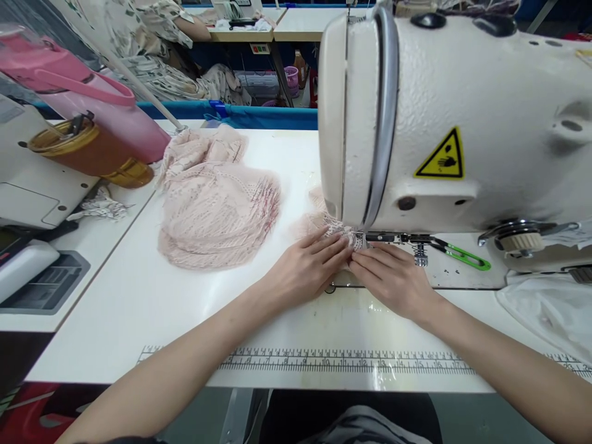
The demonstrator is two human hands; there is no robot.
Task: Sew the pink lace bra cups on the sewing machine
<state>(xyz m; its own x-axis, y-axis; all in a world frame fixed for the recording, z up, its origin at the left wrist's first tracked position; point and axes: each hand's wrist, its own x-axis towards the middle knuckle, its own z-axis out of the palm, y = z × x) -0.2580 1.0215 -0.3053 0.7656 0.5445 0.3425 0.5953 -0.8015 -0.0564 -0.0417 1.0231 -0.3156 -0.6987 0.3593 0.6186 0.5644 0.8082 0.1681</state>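
Observation:
A large white sewing machine (435,123) fills the right of the head view. Pale pink lace fabric (308,225) lies beside and under its needle area. My left hand (312,262) rests palm down on the lace with its fingers stretched out. From the right, my right hand (393,277) lies flat at the edge of the lace, fingertips close to those of my left hand. A pile of pink lace pieces (217,209) sits on the white table to the left. Green-handled snips (467,258) lie right of the needle area.
Along the table's front edge runs a printed ruler (324,361). A pink bottle (106,111) and a brown cup (92,151) stand at the left, near another machine (37,172). White cloth (550,314) lies at the right. Across the table is another person (148,43).

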